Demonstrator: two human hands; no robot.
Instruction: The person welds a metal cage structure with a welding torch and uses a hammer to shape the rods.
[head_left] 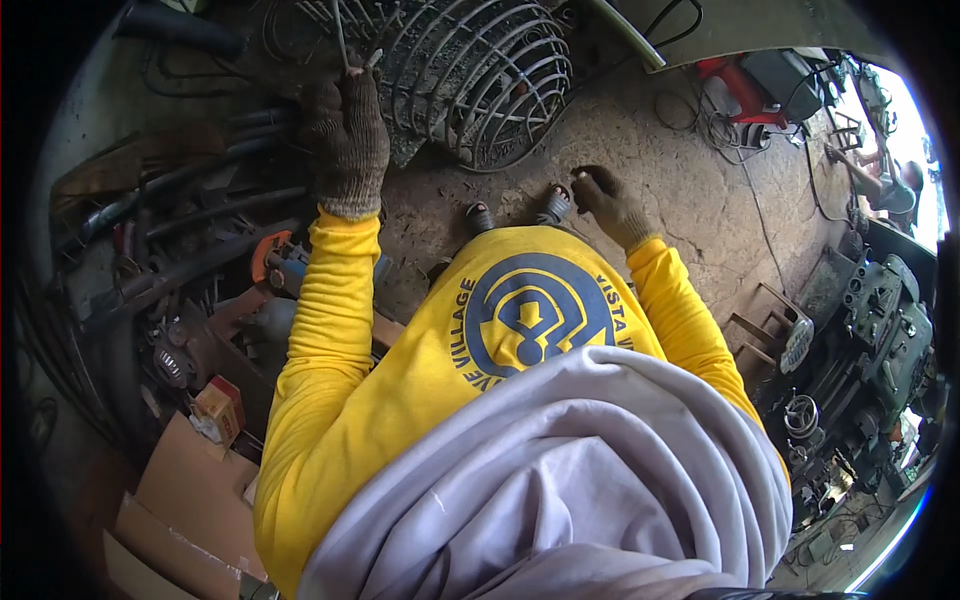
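My left hand, in a brown knit glove, reaches forward at the upper left. Its fingers are closed around the lower end of a thin metal rod, which runs up toward the top edge. Just right of it lies a rounded cage of bent metal bars, with dark grit and scraps showing between the bars. My right hand, gloved the same way, hangs above the floor near my sandalled feet. Its fingers are loosely bent and apart, with nothing seen in them.
Metal pipes and bars are heaped on the left, above a cardboard box. A red machine with loose cables stands at the upper right. Heavy green machinery lines the right side. Another person is at the far right.
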